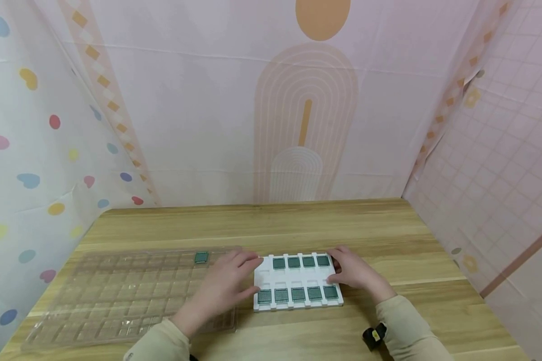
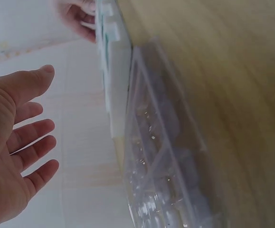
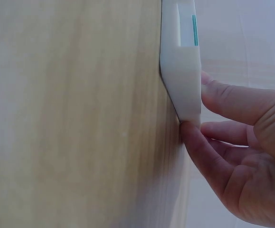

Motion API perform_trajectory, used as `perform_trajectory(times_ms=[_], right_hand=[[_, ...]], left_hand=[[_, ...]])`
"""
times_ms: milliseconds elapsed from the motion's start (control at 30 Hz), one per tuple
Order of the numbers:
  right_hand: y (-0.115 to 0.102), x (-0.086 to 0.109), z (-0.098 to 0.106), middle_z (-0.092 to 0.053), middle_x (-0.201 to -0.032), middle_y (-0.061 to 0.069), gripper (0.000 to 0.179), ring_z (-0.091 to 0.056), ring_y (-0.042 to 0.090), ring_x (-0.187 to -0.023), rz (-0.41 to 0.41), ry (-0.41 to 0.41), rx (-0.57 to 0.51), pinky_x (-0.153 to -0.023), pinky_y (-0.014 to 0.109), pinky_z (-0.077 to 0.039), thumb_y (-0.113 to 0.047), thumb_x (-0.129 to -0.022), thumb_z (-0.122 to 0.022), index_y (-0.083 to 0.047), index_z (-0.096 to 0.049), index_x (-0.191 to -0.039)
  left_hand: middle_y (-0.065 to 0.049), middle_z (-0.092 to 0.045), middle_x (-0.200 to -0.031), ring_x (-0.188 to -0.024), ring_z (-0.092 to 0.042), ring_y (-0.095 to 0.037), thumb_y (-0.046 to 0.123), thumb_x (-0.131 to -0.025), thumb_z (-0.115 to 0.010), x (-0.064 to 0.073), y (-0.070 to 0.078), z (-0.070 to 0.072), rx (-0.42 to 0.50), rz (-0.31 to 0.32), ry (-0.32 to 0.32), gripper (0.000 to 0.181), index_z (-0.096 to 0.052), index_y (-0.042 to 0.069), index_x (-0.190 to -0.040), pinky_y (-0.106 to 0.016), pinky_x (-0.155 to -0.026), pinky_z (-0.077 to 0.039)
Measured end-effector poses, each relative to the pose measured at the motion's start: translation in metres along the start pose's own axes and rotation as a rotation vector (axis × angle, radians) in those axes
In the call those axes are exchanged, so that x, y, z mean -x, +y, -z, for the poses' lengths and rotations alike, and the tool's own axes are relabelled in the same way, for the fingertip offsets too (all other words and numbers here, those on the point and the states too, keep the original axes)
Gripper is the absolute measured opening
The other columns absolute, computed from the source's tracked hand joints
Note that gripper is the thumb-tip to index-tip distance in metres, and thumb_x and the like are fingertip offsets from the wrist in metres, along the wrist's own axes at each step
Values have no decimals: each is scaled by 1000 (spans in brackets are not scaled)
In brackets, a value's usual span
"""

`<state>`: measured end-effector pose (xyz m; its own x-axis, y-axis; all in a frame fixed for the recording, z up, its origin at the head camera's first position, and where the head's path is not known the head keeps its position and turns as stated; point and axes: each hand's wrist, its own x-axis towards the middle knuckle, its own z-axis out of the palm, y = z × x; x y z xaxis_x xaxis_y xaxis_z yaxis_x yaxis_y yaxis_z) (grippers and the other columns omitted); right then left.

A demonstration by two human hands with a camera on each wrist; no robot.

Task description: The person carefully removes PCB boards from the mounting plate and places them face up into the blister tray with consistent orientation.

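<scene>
A white foam tray (image 1: 293, 275) holds two rows of small green square circuit boards (image 1: 298, 294); the left slot of its far row holds no board. My right hand (image 1: 354, 271) grips the tray's right end, thumb on top. In the right wrist view, the fingers (image 3: 208, 154) of that hand lie against the tray's end. Beside the left end is my left hand (image 1: 221, 283), its fingers loosely spread. The left wrist view shows this hand (image 2: 14, 137) holding nothing, with the tray (image 2: 118, 80) beyond it.
A large clear plastic tray (image 1: 131, 273) with many compartments lies on the wooden table (image 1: 280, 228) at the left, partly behind my left hand. One green circuit board (image 1: 201, 257) sits at its far side. Printed curtains hang behind the table and along both sides.
</scene>
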<state>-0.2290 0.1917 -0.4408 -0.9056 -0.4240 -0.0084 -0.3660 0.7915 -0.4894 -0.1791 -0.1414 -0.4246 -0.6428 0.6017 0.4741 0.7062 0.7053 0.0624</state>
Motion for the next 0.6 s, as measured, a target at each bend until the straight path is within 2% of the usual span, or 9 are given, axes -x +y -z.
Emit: perform_trajectory(times_ms=[300, 433, 600], right_hand=[[2, 0, 0, -54, -127, 23, 69, -56, 23, -97, 2, 1, 9, -89, 43, -49, -12, -78, -85, 12, -52, -134], [3, 1, 0, -54, -127, 24, 70, -57, 23, -97, 3, 1, 6, -89, 43, -49, -12, -77, -85, 12, -52, -134], [3, 1, 0, -54, -126, 23, 70, -57, 24, -97, 2, 3, 6, -89, 43, -49, -12, -77, -86, 11, -52, -134]], left_hand=[[-6, -64, -118, -112, -57, -25, 35, -76, -85, 0, 11, -6, -17, 12, -136, 57, -66, 8, -123, -46, -98, -46], [-5, -64, -117, -112, -56, -25, 36, -76, -85, 0, 14, -8, -16, 6, -169, 57, -67, 9, -122, -43, -98, -46], [-4, -65, -113, -107, -57, -23, 37, -74, -86, -1, 18, -12, -13, 8, -173, 55, -68, 9, -118, -41, -93, -48]])
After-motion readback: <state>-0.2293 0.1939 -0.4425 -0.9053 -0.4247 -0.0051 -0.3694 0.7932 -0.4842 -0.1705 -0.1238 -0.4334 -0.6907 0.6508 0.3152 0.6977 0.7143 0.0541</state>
